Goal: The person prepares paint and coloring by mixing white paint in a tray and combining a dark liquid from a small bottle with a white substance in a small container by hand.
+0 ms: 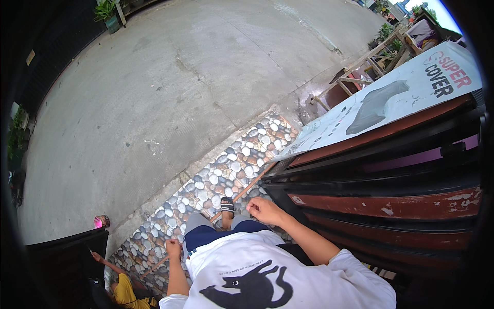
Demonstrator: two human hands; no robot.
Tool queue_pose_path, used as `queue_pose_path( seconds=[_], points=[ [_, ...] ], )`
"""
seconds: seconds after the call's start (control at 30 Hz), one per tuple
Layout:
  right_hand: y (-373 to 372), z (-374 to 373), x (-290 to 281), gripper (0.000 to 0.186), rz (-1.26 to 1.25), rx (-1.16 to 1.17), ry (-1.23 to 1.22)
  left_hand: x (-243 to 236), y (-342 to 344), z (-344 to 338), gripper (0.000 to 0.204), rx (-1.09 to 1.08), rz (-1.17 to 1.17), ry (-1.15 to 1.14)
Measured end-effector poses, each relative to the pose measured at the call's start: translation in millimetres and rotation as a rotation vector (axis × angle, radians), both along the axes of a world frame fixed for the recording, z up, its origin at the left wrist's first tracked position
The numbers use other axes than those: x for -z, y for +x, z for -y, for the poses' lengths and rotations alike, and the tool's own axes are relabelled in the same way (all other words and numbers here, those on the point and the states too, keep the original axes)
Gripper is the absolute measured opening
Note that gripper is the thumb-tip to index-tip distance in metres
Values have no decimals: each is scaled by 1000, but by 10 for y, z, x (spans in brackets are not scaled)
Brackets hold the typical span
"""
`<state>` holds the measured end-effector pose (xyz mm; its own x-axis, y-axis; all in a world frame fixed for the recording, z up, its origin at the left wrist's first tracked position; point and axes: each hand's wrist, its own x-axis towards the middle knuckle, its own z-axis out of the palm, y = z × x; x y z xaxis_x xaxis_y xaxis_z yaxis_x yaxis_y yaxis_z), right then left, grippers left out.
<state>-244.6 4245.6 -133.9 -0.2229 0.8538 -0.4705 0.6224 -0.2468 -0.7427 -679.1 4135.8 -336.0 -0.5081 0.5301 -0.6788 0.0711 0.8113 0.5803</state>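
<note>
My right hand (261, 210) is held in front of me, fingers curled in, with nothing visible in it. It is nearest to the dark gate (391, 208) on the right but appears apart from it. Low at my left side hangs my left hand (174, 248), its fingers also curled and no object showing. Under both hands lies a strip of pebble-patterned flooring (206, 188). A sandalled foot (227, 208) of mine steps on it, beside a thin brown strip (254, 183).
A white banner (381, 103) hangs over the brown-and-black gate. At lower left another person in a yellow shirt (126, 292) reaches toward a black panel (69, 265). Near it is a small pink-lit object (102, 222). Grey concrete (154, 92) stretches ahead; wooden frames (355, 80) stand at right.
</note>
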Motion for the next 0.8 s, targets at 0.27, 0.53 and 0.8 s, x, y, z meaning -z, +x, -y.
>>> queue_pose_path(
  seconds=[0.27, 0.53, 0.8],
  points=[
    [96, 75, 39, 9, 45, 463, 66, 611, -216, -1900, 17, 612, -376, 147],
    [-666, -147, 12, 7, 2, 666, 54, 686, -356, -3023, 22, 858, -201, -35],
    [-1285, -1076, -205, 7, -44, 581, 148, 935, -1058, -3743, 31, 893, -219, 64]
  ],
)
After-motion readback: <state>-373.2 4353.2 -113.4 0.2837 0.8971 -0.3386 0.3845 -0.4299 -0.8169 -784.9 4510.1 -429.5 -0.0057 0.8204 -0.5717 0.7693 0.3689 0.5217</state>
